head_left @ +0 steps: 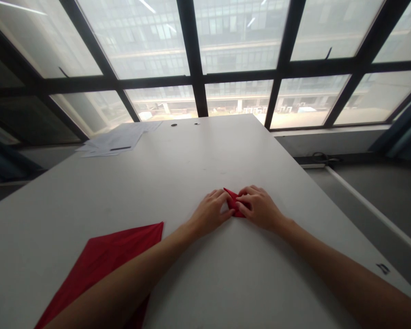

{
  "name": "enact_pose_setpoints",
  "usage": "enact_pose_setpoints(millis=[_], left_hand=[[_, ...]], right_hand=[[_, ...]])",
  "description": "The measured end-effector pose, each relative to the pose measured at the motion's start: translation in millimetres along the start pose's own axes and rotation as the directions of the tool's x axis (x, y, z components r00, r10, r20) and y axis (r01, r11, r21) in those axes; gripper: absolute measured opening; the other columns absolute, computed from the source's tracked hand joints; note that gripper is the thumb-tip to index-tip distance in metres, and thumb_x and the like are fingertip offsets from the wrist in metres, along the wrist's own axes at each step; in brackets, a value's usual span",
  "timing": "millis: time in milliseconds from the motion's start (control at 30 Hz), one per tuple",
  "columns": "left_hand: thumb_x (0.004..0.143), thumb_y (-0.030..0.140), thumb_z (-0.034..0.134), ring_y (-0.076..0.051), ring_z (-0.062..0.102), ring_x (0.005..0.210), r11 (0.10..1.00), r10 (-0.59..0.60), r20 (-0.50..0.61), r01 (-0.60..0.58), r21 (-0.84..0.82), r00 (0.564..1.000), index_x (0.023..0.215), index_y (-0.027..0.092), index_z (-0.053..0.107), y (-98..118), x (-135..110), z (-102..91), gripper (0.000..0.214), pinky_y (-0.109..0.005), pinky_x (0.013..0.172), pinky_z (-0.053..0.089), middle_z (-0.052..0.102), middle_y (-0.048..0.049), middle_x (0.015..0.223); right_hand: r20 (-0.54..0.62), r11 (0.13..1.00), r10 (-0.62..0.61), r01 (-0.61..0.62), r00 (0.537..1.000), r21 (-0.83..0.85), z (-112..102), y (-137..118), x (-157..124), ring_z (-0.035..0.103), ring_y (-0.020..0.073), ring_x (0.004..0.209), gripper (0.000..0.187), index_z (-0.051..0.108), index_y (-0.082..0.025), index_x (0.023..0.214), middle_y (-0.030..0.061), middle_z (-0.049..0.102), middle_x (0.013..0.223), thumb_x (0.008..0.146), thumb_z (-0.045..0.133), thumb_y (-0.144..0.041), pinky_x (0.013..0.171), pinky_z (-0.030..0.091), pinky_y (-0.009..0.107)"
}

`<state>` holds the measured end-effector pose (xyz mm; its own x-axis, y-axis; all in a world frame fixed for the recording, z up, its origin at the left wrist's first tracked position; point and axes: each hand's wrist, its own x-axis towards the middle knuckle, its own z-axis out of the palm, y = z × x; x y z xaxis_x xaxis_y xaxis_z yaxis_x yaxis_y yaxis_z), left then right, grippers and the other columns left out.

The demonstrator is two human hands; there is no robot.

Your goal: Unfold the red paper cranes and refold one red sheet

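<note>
Red piece (232, 202), small and pointed, lies on the white table (178, 183) between a person's two hands, one pointed corner jutting beyond the fingers. The left hand (210, 208) is clamped on it from one side, fingers at the far edge and thumb at the near; the right hand (260, 206) meets it from the other, its grip also together on the piece. The opposed hold appears meant to keep so slight a thing from sliding, with the tabletop as a firm backing. The fingers cover much of it, so its full shape cannot be told. Nearer the person, a larger red sheet (102, 260) lies to the left, seemingly put aside to leave working room; the left forearm crosses over it and hides part, and whether the two touch is unclear. Toward the table's far left, well apart from the hands, are loose papers (123, 135) with a dark, pen-like strip (120, 148) on top. Beyond rise dark-framed windows (239, 36); past the table's right side, a cable (324, 157) lies near a white bar (373, 208).
</note>
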<state>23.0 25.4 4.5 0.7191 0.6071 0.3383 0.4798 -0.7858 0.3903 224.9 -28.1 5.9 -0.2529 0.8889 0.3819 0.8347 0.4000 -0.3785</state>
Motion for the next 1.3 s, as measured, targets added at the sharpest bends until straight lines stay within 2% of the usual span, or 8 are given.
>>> enact_pose_setpoints(millis=[167,400,533,767,867,967,1167,1300], left_hand=[[0.097,0.039,0.054,-0.026,0.035,0.143,0.992,0.024,0.077,-0.033,0.119,0.997,0.145,0.021,0.041,-5,-2,4.5,0.053,-0.047,0.118,0.028,0.044,-0.0099,0.152],[0.105,0.046,0.026,-0.025,0.016,0.151,0.969,-0.026,0.237,-0.033,0.244,0.971,0.155,0.023,0.027,-10,-4,8.8,0.055,-0.050,0.122,0.017,0.024,-0.0048,0.162],[0.105,0.039,0.021,-0.026,0.016,0.151,0.953,-0.084,0.211,0.017,0.302,0.974,0.155,0.022,0.029,-14,-5,8.6,0.053,-0.055,0.120,0.018,0.024,-0.0046,0.162],[0.105,0.038,0.024,-0.030,0.017,0.151,0.906,-0.265,0.056,0.228,0.358,0.963,0.152,0.018,0.035,-26,-1,0.5,0.053,-0.060,0.118,0.021,0.030,-0.0090,0.160],[0.105,0.035,0.022,-0.024,0.013,0.152,0.944,-0.135,0.060,0.111,0.309,0.989,0.156,0.017,0.024,-25,0,-0.6,0.054,-0.050,0.122,0.016,0.021,-0.0083,0.163],[0.106,0.041,0.021,-0.019,0.014,0.152,0.968,0.021,0.202,-0.070,0.240,0.979,0.158,0.023,0.019,-21,-1,1.4,0.055,-0.044,0.123,0.013,0.021,-0.0054,0.163],[0.104,0.054,0.018,-0.022,0.014,0.152,0.969,-0.022,0.282,-0.049,0.243,0.959,0.157,0.025,0.019,-18,-2,3.1,0.061,-0.047,0.122,0.011,0.017,-0.0036,0.163],[0.104,0.054,0.017,-0.022,0.013,0.152,0.965,-0.023,0.294,-0.055,0.255,0.955,0.158,0.024,0.017,-17,-1,0.7,0.061,-0.047,0.122,0.011,0.016,-0.0035,0.163]], right_hand=[[0.046,0.987,-0.004,0.011,0.999,-0.159,-2,-12,-3,0.060,0.0216,0.104,0.023,0.074,-0.020,0.101,0.0065,0.072,0.107,0.096,0.052,-0.022,0.100,0.038,0.039],[0.080,0.970,0.100,-0.079,0.992,-0.230,17,-30,-13,0.046,0.0265,0.136,0.046,0.052,-0.007,0.140,0.0175,0.051,0.145,0.102,0.038,-0.028,0.116,0.029,0.044],[0.173,0.970,0.117,-0.075,0.978,-0.230,20,-36,-16,0.031,0.0297,0.146,0.057,0.039,-0.006,0.149,0.0185,0.038,0.154,0.102,0.038,-0.039,0.121,0.020,0.051],[0.206,0.976,0.109,-0.066,0.972,-0.207,18,-35,-15,0.028,0.0295,0.147,0.063,0.038,-0.002,0.148,0.0214,0.035,0.155,0.101,0.041,-0.042,0.122,0.018,0.050],[0.201,0.979,0.100,-0.061,0.975,-0.193,19,-33,-14,0.027,0.0287,0.147,0.061,0.039,-0.003,0.148,0.0212,0.035,0.155,0.101,0.041,-0.041,0.121,0.019,0.049],[0.207,0.987,0.054,-0.020,0.977,-0.162,16,-27,-12,0.027,0.0263,0.148,0.058,0.039,-0.009,0.149,0.0172,0.035,0.156,0.102,0.039,-0.041,0.122,0.018,0.050],[0.061,0.976,0.100,-0.086,0.993,-0.202,4,-19,-9,0.043,0.0226,0.139,0.047,0.061,-0.012,0.131,0.0145,0.059,0.139,0.104,0.026,-0.029,0.123,0.007,0.050],[0.065,0.974,0.144,-0.130,0.987,-0.187,9,-20,-8,0.034,0.0231,0.145,0.055,0.043,-0.006,0.146,0.0171,0.042,0.153,0.104,0.027,-0.037,0.122,0.018,0.045]])
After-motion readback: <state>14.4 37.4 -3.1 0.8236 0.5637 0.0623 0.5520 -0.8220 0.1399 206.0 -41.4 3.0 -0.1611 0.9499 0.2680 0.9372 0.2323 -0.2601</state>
